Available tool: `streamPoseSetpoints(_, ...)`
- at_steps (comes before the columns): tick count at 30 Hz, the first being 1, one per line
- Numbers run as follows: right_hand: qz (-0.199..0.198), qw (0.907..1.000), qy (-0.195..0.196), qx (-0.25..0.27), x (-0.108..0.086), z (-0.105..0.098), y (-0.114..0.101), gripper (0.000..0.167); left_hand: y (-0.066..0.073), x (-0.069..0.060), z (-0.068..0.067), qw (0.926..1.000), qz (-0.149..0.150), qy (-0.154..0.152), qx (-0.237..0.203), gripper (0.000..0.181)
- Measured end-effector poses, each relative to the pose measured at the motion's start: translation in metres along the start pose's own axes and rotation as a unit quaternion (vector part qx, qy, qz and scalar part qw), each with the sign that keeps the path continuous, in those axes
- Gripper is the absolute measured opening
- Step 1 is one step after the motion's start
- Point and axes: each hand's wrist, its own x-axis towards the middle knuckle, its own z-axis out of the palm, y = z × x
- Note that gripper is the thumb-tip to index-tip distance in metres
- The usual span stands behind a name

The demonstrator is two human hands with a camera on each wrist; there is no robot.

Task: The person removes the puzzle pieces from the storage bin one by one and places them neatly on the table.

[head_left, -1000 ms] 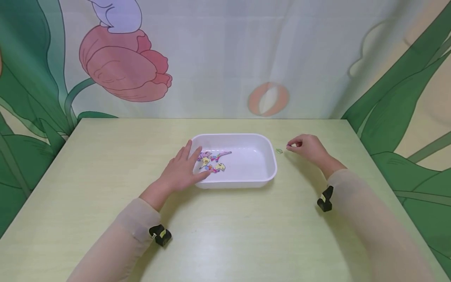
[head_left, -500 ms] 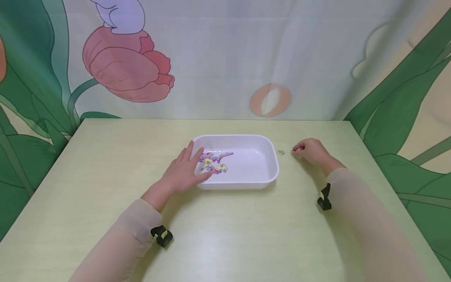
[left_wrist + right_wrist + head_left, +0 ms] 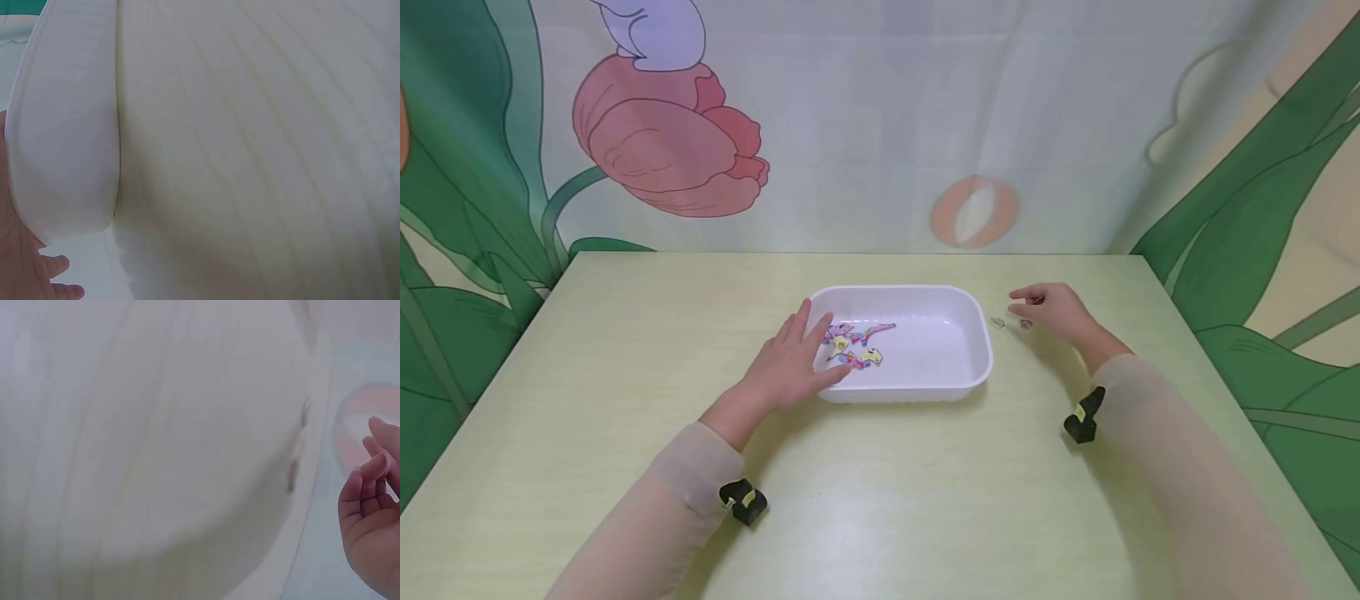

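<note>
My left hand [image 3: 786, 367] rests with spread fingers over the left end of a white plastic tray [image 3: 925, 395]. In the left wrist view, part of the left hand [image 3: 22, 262] lies along the tray's side [image 3: 69, 131]. Inside, under and beside these fingers, lie several small colourful flat cut-outs [image 3: 871, 357], partly overlapping. My right hand [image 3: 1058, 310] hovers right of the tray, thumb and forefinger apart, holding nothing. Just below its fingertips a small dark reddish piece [image 3: 1026, 323] lies on the table. A small green piece [image 3: 997, 322] lies between that one and the tray.
The pale wooden table [image 3: 880, 500] reaches back to a printed curtain [image 3: 850, 125] with a flower and leaves. Black wrist cameras sit on the left sleeve [image 3: 744, 502] and the right sleeve [image 3: 1082, 418].
The right hand has let go of the small reddish piece, which now lies on the table beside the green one. The hand has lifted slightly away; the left hand stays on the tray.
</note>
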Motion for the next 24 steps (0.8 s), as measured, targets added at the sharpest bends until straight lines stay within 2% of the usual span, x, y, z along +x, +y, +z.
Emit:
streamPoseSetpoints(7,-0.034,0.9988,0.006,0.036,0.0,0.006,-0.021,0.043,-0.001,0.0,0.0,1.0,0.002,-0.001,-0.002,0.087)
streamPoseSetpoints(16,-0.044,0.9942,0.005,0.098,-0.006,0.018,-0.058,0.044,0.001,-0.001,-0.001,1.0,-0.003,-0.001,0.0,0.087)
streamPoseSetpoints(24,-0.067,0.988,-0.017,0.138,-0.011,0.037,-0.089,0.039,0.002,-0.001,-0.001,1.0,-0.002,-0.004,0.0,0.087)
